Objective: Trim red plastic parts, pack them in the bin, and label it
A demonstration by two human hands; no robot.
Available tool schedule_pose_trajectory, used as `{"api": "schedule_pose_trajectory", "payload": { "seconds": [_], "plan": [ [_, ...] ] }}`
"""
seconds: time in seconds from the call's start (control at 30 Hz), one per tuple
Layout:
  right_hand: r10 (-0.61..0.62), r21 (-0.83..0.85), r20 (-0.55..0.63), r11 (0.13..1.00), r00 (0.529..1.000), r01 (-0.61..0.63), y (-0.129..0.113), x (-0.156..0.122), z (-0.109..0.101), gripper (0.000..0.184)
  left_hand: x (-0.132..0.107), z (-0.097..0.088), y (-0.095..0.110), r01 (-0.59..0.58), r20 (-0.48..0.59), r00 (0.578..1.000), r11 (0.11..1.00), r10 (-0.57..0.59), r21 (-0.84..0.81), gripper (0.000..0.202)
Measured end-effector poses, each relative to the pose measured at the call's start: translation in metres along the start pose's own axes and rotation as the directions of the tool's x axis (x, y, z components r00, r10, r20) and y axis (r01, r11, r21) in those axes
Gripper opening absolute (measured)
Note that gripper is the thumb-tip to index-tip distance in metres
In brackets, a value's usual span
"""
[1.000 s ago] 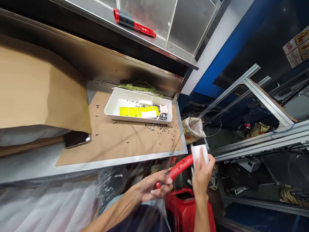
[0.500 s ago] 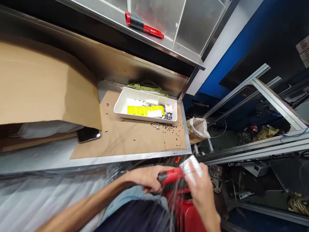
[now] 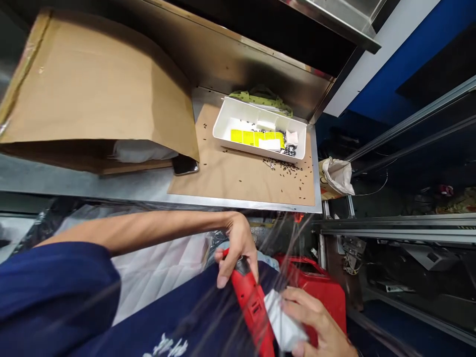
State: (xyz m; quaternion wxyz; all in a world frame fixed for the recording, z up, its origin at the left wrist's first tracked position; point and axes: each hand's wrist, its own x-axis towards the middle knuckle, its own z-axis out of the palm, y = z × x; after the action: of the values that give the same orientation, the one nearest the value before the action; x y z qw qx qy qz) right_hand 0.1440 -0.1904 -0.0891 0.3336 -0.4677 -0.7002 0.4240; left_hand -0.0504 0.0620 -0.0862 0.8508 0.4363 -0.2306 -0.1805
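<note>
My left hand (image 3: pixel 240 250) is closed around the black-collared end of a red and black tool housing (image 3: pixel 253 305), which slants down toward the bottom edge of the view. My right hand (image 3: pixel 316 322) grips a folded white wipe (image 3: pixel 282 325) against the right side of the housing. The wipe's lower part is partly covered by my fingers. Beneath my hands is my dark blue shirt (image 3: pixel 193 312). To the right, behind the wipe, stands a red case (image 3: pixel 327 292).
On the bench lies brown cardboard (image 3: pixel 249 186) with small black parts (image 3: pixel 292 168) scattered over it. A white bin (image 3: pixel 219 134) holds yellow labels (image 3: pixel 248 137) and white blocks. At left is a large cardboard box (image 3: pixel 100 89), with a phone (image 3: pixel 186 166) by its corner. A sack (image 3: pixel 336 176) hangs at right.
The view has shifted. Both hands have come closer to my body, and the housing has swung from nearly level to pointing steeply down. The wipe remains in my right hand against it.
</note>
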Motion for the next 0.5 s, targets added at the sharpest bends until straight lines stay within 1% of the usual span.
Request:
{"api": "schedule_pose_trajectory", "payload": {
  "seconds": [0.03, 0.07, 0.1, 0.13, 0.2, 0.23, 0.3, 0.4, 0.47, 0.5],
  "plan": [
    [0.010, -0.043, 0.008, 0.999, 1.000, -0.010, -0.007, 0.001, -0.003, 0.076, 0.005, -0.007, 0.006, 0.097, 0.252, 0.962, 0.995, -0.103, 0.035, 0.034],
    [0.037, -0.080, 0.016, 0.996, 0.999, -0.036, -0.013, 0.002, -0.005, 0.082, 0.009, -0.013, 0.011, 0.168, 0.421, 0.889, 0.983, -0.181, 0.069, 0.040],
    [0.080, -0.109, 0.011, 0.991, 0.997, -0.078, -0.018, 0.004, -0.005, 0.085, 0.013, -0.018, 0.014, 0.212, 0.508, 0.830, 0.973, -0.229, 0.092, 0.046],
    [0.117, -0.130, -0.016, 0.985, 0.993, -0.118, -0.022, 0.006, -0.004, 0.085, 0.016, -0.022, 0.016, 0.240, 0.532, 0.807, 0.966, -0.256, 0.101, 0.050],
    [0.144, -0.161, -0.104, 0.974, 0.984, -0.159, -0.026, 0.012, 0.001, 0.075, 0.018, -0.025, 0.014, 0.282, 0.511, 0.806, 0.953, -0.298, 0.112, 0.052],
    [0.125, -0.177, -0.155, 0.972, 0.980, -0.152, -0.026, 0.015, 0.003, 0.069, 0.018, -0.026, 0.012, 0.308, 0.505, 0.799, 0.944, -0.325, 0.121, 0.051],
    [0.051, -0.199, -0.227, 0.975, 0.973, -0.098, -0.025, 0.021, 0.005, 0.056, 0.016, -0.025, 0.007, 0.364, 0.497, 0.781, 0.922, -0.378, 0.128, 0.047],
    [-0.055, -0.199, -0.269, 0.980, 0.961, 0.000, -0.026, 0.026, 0.000, 0.040, 0.013, -0.025, 0.003, 0.447, 0.493, 0.751, 0.888, -0.439, 0.110, 0.042],
    [-0.103, -0.247, -0.273, 0.969, 0.956, 0.034, -0.030, 0.029, -0.003, 0.037, 0.013, -0.026, 0.003, 0.497, 0.480, 0.736, 0.862, -0.477, 0.096, 0.040],
    [-0.129, -0.276, -0.266, 0.960, 0.955, 0.053, -0.033, 0.031, -0.004, 0.038, 0.013, -0.026, 0.003, 0.511, 0.478, 0.729, 0.854, -0.489, 0.094, 0.038]
  ]
}}
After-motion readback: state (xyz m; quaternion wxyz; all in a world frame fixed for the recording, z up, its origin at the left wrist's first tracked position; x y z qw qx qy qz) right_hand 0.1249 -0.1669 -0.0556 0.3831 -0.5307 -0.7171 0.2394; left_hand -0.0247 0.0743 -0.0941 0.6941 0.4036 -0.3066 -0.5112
